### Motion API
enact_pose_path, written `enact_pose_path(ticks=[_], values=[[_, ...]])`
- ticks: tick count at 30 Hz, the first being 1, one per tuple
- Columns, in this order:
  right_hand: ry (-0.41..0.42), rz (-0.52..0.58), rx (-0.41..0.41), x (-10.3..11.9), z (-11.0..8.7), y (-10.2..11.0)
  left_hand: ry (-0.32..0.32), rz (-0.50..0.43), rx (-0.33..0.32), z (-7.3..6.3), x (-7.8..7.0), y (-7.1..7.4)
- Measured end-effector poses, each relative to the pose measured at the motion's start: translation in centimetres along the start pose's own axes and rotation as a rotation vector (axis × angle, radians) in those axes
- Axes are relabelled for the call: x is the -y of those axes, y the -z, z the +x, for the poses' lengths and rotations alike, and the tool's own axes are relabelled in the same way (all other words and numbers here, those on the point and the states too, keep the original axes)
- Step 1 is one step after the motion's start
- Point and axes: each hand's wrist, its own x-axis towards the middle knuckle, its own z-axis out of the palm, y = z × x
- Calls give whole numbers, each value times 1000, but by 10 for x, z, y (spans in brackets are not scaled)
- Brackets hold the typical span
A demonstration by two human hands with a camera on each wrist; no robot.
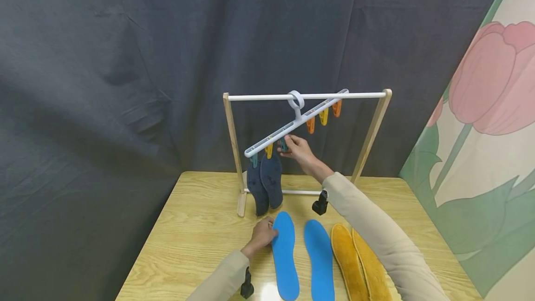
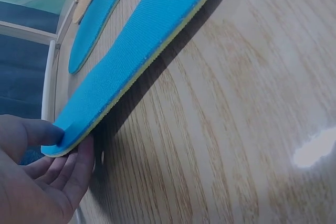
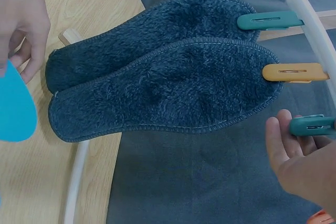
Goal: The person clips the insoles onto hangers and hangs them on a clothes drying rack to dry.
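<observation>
Thumb and fingers of my left hand (image 1: 262, 234) pinch the edge of a bright blue insole (image 2: 128, 51) near one end, low over the table. Higher up, my right hand (image 1: 299, 150) is at a green clip (image 3: 311, 125) on the white clip hanger (image 1: 273, 135), with its fingers around the clip. Two dark blue fuzzy insoles (image 3: 168, 90) hang beside it, one from another green clip (image 3: 270, 21), one from a yellow clip (image 3: 294, 72). The hanger hooks over the rack's bar and slants across it.
A second blue insole (image 1: 319, 259) and a pair of mustard fuzzy insoles (image 1: 352, 264) lie on the wooden table (image 1: 167, 245). The rack (image 1: 370, 138) has wooden legs. Orange and yellow clips (image 1: 323, 116) hang on the hanger's far half. Dark cloth is behind.
</observation>
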Motion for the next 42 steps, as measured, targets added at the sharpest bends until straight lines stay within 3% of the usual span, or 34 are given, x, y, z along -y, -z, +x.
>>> enact_pose_path(ticks=[12,28,35,42], values=[[5,-20,4,3,-2,-1,31,45,-17,3,-5,0],[7,-30,27,4,-3,-1,48,6,-43,3,-10,5],[16,-46,39,6,-4,-1,31,9,-60,6,-11,6],[20,-46,59,8,-6,0,5,21,-70,10,-21,15]])
